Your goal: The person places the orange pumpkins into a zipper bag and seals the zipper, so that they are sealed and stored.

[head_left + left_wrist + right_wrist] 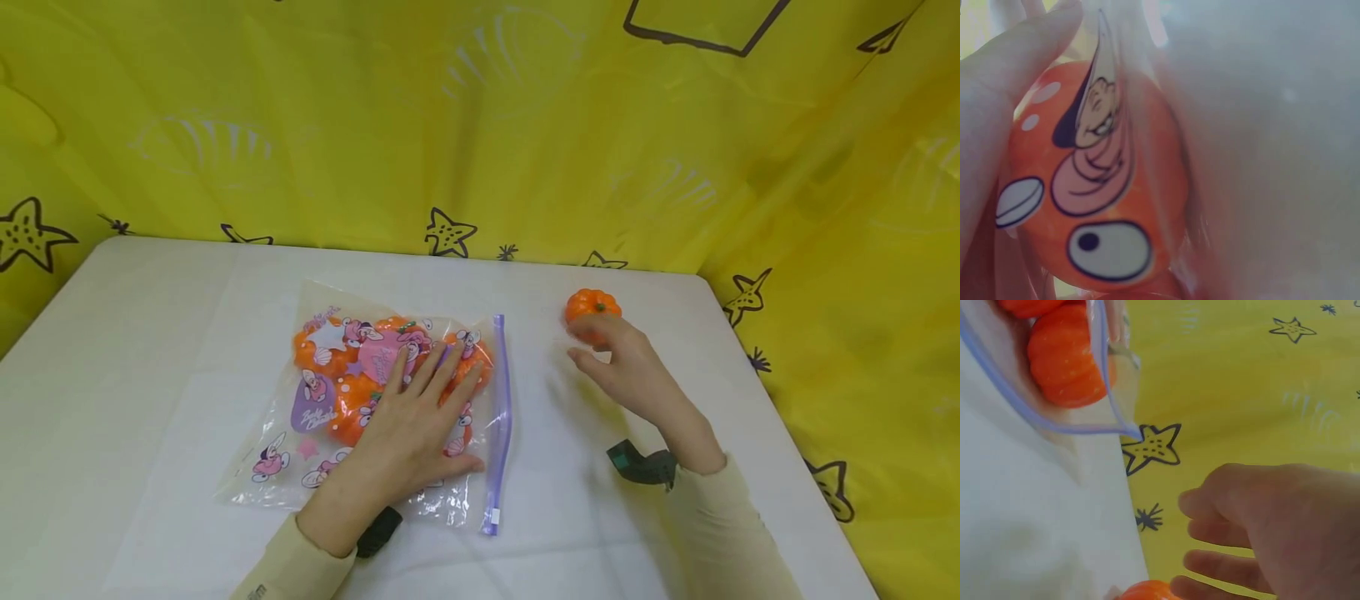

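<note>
Resting flat on the printed clear bag [312, 408], your left hand [408, 433] has its fingers spread wide and grips nothing. Orange pumpkins [352, 408] lie inside the bag, under and beyond that palm. Your right hand [630, 367] is loosely curved, with a gap between thumb and fingers; no grip shown. One loose pumpkin [592, 305] sits on the table [540, 550] just beyond your right fingertips, well to the right of your left hand. Contact there: cannot tell, the fingers cover its near side.

Between your hands runs the purple zip strip [502, 417], its white tab [495, 517] at the end nearest you. Right-wrist view: mouth parted, a bagged pumpkin [1063, 359] close behind it.

Risks, as judged. The loose pumpkin is round and looks smooth; a glancing touch from your right fingertips could roll it away from you, toward the far edge. Leaning harder on your left palm could squeeze the bagged pumpkins toward the mouth, and one might slip out. Dragging that palm could pull film and strip askew, narrowing the mouth.
</note>
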`<act>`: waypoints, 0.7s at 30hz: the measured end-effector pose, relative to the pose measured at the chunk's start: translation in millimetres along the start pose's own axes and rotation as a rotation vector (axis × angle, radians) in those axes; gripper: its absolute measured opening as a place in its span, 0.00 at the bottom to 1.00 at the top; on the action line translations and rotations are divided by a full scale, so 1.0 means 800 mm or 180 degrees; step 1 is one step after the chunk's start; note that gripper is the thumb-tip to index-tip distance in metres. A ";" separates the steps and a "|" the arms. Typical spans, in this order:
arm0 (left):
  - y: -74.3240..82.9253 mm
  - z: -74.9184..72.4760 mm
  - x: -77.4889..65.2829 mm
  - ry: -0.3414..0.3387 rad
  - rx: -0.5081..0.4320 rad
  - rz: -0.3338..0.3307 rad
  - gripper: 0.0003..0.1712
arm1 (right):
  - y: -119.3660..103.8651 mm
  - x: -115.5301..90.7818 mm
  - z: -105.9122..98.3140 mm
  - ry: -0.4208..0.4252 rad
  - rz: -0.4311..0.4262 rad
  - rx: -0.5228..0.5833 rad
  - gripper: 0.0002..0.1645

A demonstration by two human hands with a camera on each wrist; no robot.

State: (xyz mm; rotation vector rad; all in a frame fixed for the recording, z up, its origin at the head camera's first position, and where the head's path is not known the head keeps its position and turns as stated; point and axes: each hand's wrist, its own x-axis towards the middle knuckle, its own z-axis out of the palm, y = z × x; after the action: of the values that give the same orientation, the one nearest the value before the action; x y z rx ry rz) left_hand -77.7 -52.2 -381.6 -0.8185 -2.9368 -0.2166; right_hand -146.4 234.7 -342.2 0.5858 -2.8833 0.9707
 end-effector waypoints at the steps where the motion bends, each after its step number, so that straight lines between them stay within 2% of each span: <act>1: 0.000 0.000 0.000 0.0008 -0.0001 0.0001 0.61 | 0.001 0.002 0.000 0.0030 0.0009 -0.0062 0.16; 7: 0.000 0.001 -0.001 0.0043 0.0000 0.0006 0.62 | 0.005 0.008 -0.001 0.0272 0.0089 -0.0218 0.15; 14: -0.001 0.001 0.000 0.0029 -0.0010 0.0010 0.61 | 0.019 0.017 0.004 0.0710 0.0008 -0.0361 0.18; 21: -0.001 0.002 0.001 -0.0002 0.0004 -0.0011 0.62 | 0.024 0.025 0.003 0.0633 0.0380 -0.0287 0.22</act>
State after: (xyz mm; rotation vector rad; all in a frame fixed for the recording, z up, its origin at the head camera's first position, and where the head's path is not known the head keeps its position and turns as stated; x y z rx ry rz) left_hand -78.8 -51.8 -383.1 -0.8137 -2.9389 -0.2148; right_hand -171.6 240.5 -352.1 0.2951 -2.7917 0.8526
